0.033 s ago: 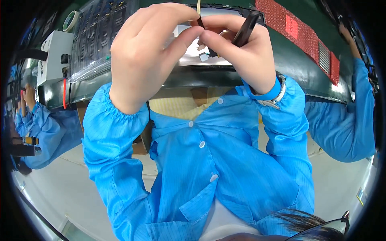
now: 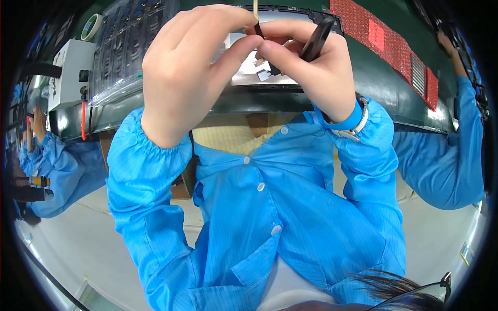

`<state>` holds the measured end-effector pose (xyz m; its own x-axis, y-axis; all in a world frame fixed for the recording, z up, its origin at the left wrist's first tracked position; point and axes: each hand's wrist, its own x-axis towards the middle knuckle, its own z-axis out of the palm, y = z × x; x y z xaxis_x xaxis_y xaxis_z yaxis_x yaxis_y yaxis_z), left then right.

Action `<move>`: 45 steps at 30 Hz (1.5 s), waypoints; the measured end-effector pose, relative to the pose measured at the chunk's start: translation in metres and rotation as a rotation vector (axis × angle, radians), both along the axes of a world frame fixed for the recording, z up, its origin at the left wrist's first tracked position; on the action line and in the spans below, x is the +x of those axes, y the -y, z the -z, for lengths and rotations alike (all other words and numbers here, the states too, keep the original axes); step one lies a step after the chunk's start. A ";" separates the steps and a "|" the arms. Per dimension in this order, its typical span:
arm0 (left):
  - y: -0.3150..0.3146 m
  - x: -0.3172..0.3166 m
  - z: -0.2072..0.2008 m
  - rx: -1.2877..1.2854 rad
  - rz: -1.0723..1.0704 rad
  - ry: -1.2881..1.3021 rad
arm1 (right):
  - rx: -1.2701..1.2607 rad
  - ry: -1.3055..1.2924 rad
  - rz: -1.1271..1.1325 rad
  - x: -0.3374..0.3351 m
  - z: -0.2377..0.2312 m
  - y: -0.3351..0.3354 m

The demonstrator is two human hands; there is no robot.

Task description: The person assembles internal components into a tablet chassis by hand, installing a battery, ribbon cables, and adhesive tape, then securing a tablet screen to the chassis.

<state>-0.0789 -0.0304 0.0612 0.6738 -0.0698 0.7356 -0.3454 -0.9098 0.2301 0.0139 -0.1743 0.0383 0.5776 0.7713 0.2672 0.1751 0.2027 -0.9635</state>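
Black strip (image 2: 259,30) is held up over the desk (image 2: 259,102), mid near edge. Left hand (image 2: 181,67) grip pinches it; right hand (image 2: 329,70) grip clamps black tool (image 2: 316,40), fingers meeting at strip. Red bubble wrap (image 2: 394,49) lies toward right edge.

Thin strip (image 2: 259,30), pale above and dark below, held near-upright where the left hand (image 2: 187,65) and right hand (image 2: 329,65) meet. Slender black tool (image 2: 316,41), tilted, gripped in the right hand. Small silver-and-black part (image 2: 264,74), half hidden behind the right thumb, above a flat pale panel (image 2: 243,79).
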 end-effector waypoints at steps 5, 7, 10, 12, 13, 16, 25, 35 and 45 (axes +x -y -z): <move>-0.010 -0.004 0.005 0.066 0.014 -0.046 | -0.070 0.349 0.067 0.000 0.006 0.001; -0.008 -0.004 0.005 0.049 -0.009 -0.086 | -0.061 0.370 0.072 0.001 0.010 0.001; -0.006 -0.006 0.007 -0.015 -0.066 -0.097 | -0.072 0.465 0.093 0.002 0.012 0.000; -0.008 -0.006 0.007 -0.006 -0.069 -0.103 | -0.055 0.533 0.110 0.002 0.012 -0.001; -0.008 -0.007 0.007 0.003 -0.074 -0.111 | -0.055 0.533 0.111 0.002 0.010 0.000; -0.010 -0.006 0.005 0.094 -0.050 -0.107 | -0.086 0.414 0.088 0.001 0.009 0.000; -0.015 -0.007 0.009 0.237 -0.119 0.069 | -0.087 0.454 0.067 0.000 0.006 -0.005; -0.036 -0.039 0.000 0.312 -0.321 0.108 | -0.230 0.167 -0.161 0.001 -0.008 -0.019; -0.082 -0.269 0.118 -0.183 -1.371 -0.877 | -0.270 0.166 -0.233 0.067 -0.013 0.002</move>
<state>-0.3481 0.0519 -0.0573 0.3460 0.9370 0.0478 0.9366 -0.3480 0.0420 0.0813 -0.1758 0.0518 0.3450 0.9319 0.1117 0.3127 -0.0019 -0.9498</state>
